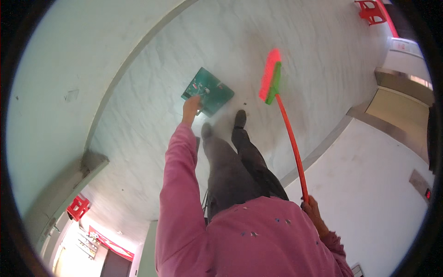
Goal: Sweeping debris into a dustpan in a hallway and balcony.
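My left hand (192,104) grips the handle of a green dustpan (216,95), which holds a few scraps of litter. My right hand (315,213) is closed around the red handle of a broom (292,138), low at the right beside my body. The broom's green head with its pink bristles (270,74) is to the right of the dustpan and apart from it. A small dark bit of debris (245,104) lies on the floor between the dustpan and the broom head, just beyond my shoe. Whether the bristles touch the floor I cannot tell.
Walls rise at the left and the lower right. A wall end (95,166) juts out at the left. One red plastic stool (78,207) stands at the lower left, another red stool (372,12) at the upper right. An elevator door (398,117) is at the right.
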`<act>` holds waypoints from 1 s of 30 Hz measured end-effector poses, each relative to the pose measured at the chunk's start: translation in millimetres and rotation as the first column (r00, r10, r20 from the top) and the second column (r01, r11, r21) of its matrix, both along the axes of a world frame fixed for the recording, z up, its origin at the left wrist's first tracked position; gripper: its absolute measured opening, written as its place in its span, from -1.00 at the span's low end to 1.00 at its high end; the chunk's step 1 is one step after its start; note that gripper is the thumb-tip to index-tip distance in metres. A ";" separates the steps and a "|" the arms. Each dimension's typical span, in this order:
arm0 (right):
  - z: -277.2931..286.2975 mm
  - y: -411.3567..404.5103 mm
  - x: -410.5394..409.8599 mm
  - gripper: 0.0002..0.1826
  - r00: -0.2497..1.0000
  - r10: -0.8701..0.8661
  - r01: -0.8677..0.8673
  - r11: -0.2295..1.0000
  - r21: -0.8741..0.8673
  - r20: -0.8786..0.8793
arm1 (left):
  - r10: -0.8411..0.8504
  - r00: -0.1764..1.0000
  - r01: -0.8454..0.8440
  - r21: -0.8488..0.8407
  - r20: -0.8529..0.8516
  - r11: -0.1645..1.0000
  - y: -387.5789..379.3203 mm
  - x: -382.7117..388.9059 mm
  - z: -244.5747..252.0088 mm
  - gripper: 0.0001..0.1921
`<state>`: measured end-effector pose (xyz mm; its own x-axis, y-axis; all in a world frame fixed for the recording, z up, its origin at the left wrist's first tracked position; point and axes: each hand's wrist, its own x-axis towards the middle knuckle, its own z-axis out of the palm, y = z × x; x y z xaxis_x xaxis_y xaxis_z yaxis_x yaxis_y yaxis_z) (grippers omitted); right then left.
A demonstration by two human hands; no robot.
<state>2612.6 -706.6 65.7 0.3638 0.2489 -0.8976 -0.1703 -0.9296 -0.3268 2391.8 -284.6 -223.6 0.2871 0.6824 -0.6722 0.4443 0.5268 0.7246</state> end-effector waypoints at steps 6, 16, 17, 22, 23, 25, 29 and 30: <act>-101.1 37.1 48.1 -0.78 0.769 0.525 -0.560 0.828 -0.011 0.364 | -0.230 0.956 0.191 0.209 0.184 0.959 -27.1 -2.8 57.8 -0.58; -136.1 146.7 -33.5 -0.80 0.840 0.540 -0.541 0.841 0.004 0.044 | -0.343 0.911 0.413 0.549 -0.231 0.727 -23.7 -5.0 57.8 -0.74; -118.9 138.0 -39.6 -0.80 0.885 0.466 -0.465 0.885 0.027 -0.022 | -0.356 0.898 0.440 0.564 -0.260 0.698 -23.8 -4.7 57.0 -0.74; -42.9 67.5 -84.5 -0.74 0.957 0.164 -0.175 0.984 -0.025 -0.239 | -0.493 0.824 0.537 0.663 -0.279 0.521 -40.2 -8.7 61.2 -0.73; -39.7 54.5 -96.2 -0.72 0.976 0.187 -0.186 0.982 0.023 -0.112 | -0.538 0.809 0.550 0.627 -0.236 0.552 -41.2 -11.9 59.7 -0.73; -39.7 44.2 -107.4 -0.68 0.966 0.253 -0.250 0.966 -0.066 0.057 | -0.587 0.786 0.572 0.587 -0.193 0.573 -44.5 -25.6 57.1 -0.73; -81.4 42.1 -88.9 -0.64 0.910 0.311 -0.317 0.948 -0.021 0.275 | -0.570 0.820 0.510 0.523 -0.055 0.683 -48.7 -48.9 57.0 -0.75; -104.8 38.1 -80.3 -0.65 0.850 0.356 -0.392 0.920 0.014 0.388 | -0.611 0.791 0.509 0.589 -0.032 0.628 -44.8 -46.3 53.3 -0.75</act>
<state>2532.3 -668.5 -39.1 0.5275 0.5055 -0.6828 0.3344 -0.8624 -0.3801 2345.5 -329.4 -170.3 0.8026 0.5773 -0.1502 0.3736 -0.2900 0.8811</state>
